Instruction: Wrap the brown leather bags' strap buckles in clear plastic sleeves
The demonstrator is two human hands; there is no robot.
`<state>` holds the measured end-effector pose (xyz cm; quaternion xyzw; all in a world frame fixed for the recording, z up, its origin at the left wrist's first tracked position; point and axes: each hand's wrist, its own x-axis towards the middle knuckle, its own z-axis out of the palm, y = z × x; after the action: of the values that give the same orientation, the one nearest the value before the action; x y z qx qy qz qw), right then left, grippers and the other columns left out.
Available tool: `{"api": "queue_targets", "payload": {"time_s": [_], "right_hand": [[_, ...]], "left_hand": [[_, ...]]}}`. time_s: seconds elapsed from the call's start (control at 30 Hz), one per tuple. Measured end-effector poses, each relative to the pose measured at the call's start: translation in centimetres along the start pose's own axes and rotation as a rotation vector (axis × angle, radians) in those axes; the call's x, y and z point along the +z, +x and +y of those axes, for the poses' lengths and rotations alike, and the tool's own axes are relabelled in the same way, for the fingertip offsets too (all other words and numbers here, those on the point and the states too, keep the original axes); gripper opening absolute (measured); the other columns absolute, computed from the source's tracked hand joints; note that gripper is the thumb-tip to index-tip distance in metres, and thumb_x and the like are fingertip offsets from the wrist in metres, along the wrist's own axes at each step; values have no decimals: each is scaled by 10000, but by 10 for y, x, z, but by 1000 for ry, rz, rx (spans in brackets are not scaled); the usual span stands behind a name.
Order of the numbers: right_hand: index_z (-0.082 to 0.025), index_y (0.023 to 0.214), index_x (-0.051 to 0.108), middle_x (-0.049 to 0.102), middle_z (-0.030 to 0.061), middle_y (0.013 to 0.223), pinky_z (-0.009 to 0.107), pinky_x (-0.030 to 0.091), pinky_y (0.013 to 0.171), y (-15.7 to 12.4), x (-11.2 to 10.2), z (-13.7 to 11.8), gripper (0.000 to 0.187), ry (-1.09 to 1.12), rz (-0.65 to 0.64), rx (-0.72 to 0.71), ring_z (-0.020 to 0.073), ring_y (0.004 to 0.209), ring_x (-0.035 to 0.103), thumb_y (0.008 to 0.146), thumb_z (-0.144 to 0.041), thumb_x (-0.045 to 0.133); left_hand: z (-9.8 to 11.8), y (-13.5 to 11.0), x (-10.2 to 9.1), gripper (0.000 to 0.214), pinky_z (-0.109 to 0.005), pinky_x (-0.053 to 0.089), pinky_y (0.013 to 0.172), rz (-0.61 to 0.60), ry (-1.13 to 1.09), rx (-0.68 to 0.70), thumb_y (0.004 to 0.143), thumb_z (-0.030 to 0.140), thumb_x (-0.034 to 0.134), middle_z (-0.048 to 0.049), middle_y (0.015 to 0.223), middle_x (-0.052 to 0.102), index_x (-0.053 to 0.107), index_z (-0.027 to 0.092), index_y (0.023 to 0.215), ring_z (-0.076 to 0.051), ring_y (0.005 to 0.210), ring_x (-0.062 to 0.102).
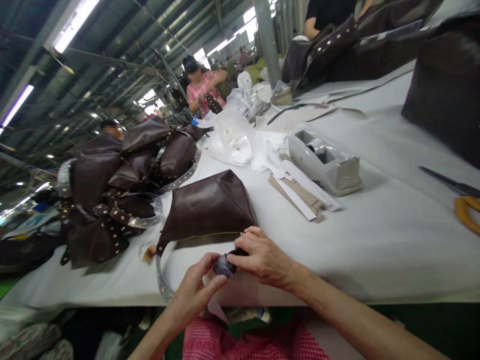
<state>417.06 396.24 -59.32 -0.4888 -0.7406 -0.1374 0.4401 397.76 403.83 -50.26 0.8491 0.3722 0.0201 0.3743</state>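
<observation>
A dark brown leather handbag (210, 207) lies on the white-covered table, its zipper edge facing me. Just in front of it, my right hand (258, 255) has its fingers closed on a small dark piece wrapped in shiny film (225, 266), which looks like a strap end. The curled fingers and thumb of my left hand (198, 285) hold the same piece from the other side. A studded strap (161, 280) covered in clear film runs from the bag's left corner over the table edge. Part of the wrapped piece is hidden behind my fingers.
Several brown bags (97, 185) are heaped at left. A tape dispenser (347, 175) stands beyond cardboard strips (300, 187) and a white plastic bag (234, 142). Orange-handled scissors (467, 210) lie at right. A tape roll (147, 252) sits near the heap. A person in pink (206, 90) works across the table.
</observation>
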Motion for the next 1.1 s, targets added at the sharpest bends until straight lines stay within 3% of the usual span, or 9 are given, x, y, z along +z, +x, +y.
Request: {"api": "queue_targets", "payload": {"time_s": [0.17, 0.37, 0.53, 0.63, 0.7, 0.83, 0.9, 0.97, 1.1], "right_hand": [[-222, 908, 662, 548, 45, 827, 365, 343, 889, 0, -1, 0, 188, -1, 21, -31, 186, 800, 452, 922, -186, 477], [-234, 892, 674, 535, 27, 800, 345, 346, 861, -2, 2, 2, 199, 27, -26, -54, 171, 774, 435, 947, -232, 484], [-229, 905, 677, 561, 29, 838, 350, 346, 882, -3, 1, 3, 157, 86, -51, -33, 170, 808, 455, 930, -247, 523], [-212, 850, 669, 567, 43, 863, 363, 342, 913, -1, -1, 3, 139, 64, -36, 8, 177, 833, 468, 908, -245, 548], [-221, 869, 672, 568, 42, 874, 372, 331, 943, -1, -2, 3, 120, 56, -25, 21, 179, 837, 474, 899, -276, 569], [-236, 915, 677, 568, 37, 887, 375, 316, 976, -1, -3, 3, 130, 60, -35, 13, 176, 838, 479, 895, -319, 579], [-232, 907, 679, 567, 36, 868, 376, 316, 977, -2, -3, 2, 137, 60, -39, 3, 175, 821, 476, 893, -323, 578], [-234, 901, 681, 571, 33, 864, 375, 317, 976, -3, -3, 3, 130, 74, -36, -16, 172, 813, 478, 893, -308, 574], [-244, 878, 683, 580, 19, 859, 374, 327, 974, -4, -2, 5, 147, 87, -24, -52, 155, 788, 484, 899, -220, 539]], "left_hand": [[-10, 12, 14, 276, -272, 431, 710, 9, -357, -69, 747, 368, 688, -30, 806, 633, 617, 151, 903, -178, 768, 568], [-5, 34, 14, 389, -228, 388, 616, -109, -612, -234, 598, 360, 820, -7, 675, 627, 593, 133, 818, -123, 622, 542], [4, 35, 11, 372, -263, 434, 668, -148, -500, -162, 654, 369, 779, -32, 750, 659, 607, 152, 901, -174, 710, 595], [8, 19, 7, 479, -333, 427, 905, -26, -271, -14, 683, 317, 771, -88, 1106, 663, 617, 192, 1119, -259, 1044, 582], [5, 5, 5, 537, -358, 388, 983, 77, -128, 22, 674, 297, 787, -98, 1201, 637, 614, 212, 1176, -289, 1135, 545], [-5, -10, 9, 395, -348, 426, 932, 180, -50, 49, 750, 315, 721, -96, 1089, 684, 669, 209, 1127, -275, 1024, 597], [-8, -8, 13, 430, -339, 451, 886, 190, -96, 17, 746, 327, 720, -85, 1016, 700, 668, 202, 1154, -256, 941, 616], [-7, -2, 16, 464, -336, 463, 869, 141, -254, -57, 713, 351, 745, -75, 955, 711, 680, 183, 1141, -251, 917, 621], [3, 13, 16, 435, -319, 462, 859, -79, -645, -205, 661, 367, 783, -73, 892, 725, 724, 137, 1027, -240, 904, 632]]}}
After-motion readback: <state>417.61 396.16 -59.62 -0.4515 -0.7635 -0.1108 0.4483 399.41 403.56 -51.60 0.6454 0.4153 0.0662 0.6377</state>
